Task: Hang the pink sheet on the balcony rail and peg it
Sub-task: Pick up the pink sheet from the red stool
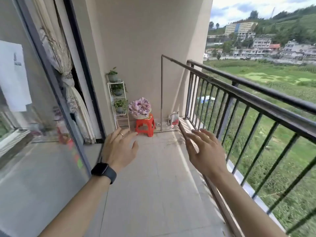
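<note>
balcony rail (273, 94): cut off at frame's right edge
container (139, 116): mostly hidden under pink sheet (140, 104) — kind unclear
paper (13, 74): print blurred — left of frame

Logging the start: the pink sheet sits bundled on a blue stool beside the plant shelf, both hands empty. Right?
No: the head view shows the stool is red, not blue. The pink sheet does sit bundled on it beside the plant shelf, and the left hand and right hand are both empty.
</note>
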Demonstrator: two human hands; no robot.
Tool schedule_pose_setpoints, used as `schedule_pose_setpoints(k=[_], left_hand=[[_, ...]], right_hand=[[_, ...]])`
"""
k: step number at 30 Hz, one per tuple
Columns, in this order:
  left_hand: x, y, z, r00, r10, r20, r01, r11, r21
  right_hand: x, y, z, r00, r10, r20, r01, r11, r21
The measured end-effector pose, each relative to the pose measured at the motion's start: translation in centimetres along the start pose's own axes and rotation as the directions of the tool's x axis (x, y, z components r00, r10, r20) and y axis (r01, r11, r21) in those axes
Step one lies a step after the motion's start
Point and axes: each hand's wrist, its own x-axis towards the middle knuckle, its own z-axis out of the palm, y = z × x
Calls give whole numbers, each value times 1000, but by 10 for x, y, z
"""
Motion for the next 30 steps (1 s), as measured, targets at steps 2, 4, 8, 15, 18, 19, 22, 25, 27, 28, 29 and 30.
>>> schedule_pose_setpoints(k=[2,4,8,15,18,19,22,25,27,28,29,30], left_hand=[[31,-23,17,998,-40,39,41,999,-26],[67,-49,40,997,-57,55,59,998,-22],[139,-93,77,991,-54,119,56,998,-15],[249,-149,148,986,-8,165,20,997,-71],[308,-169,183,985,-6,171,15,999,-50],[329,-177,195,987,-4,158,11,999,-41],[399,-199,224,993,-14,115,17,1000,-24],[465,-222,247,994,-33,106,34,999,-12],[510,-239,264,993,-34,116,33,999,9],[530,-249,273,992,-36,119,34,999,15],[550,-259,283,992,-39,120,36,999,23],[570,-268,293,991,-48,123,44,998,35]], right_hand=[[27,1,36,999,16,28,-16,1000,18],[55,2,74,996,36,78,-35,999,-10],[110,7,146,991,54,126,-48,998,-50],[194,19,264,983,106,148,-100,994,-51],[239,33,320,978,135,157,-133,991,-22],[255,39,340,978,135,158,-135,991,-11],[313,57,397,977,136,166,-140,990,11],[370,71,449,976,136,171,-143,989,30],[411,78,483,978,124,168,-133,990,40],[431,81,500,978,117,173,-127,991,46],[450,83,517,978,111,175,-121,991,50],[467,86,534,978,106,179,-117,992,50]])
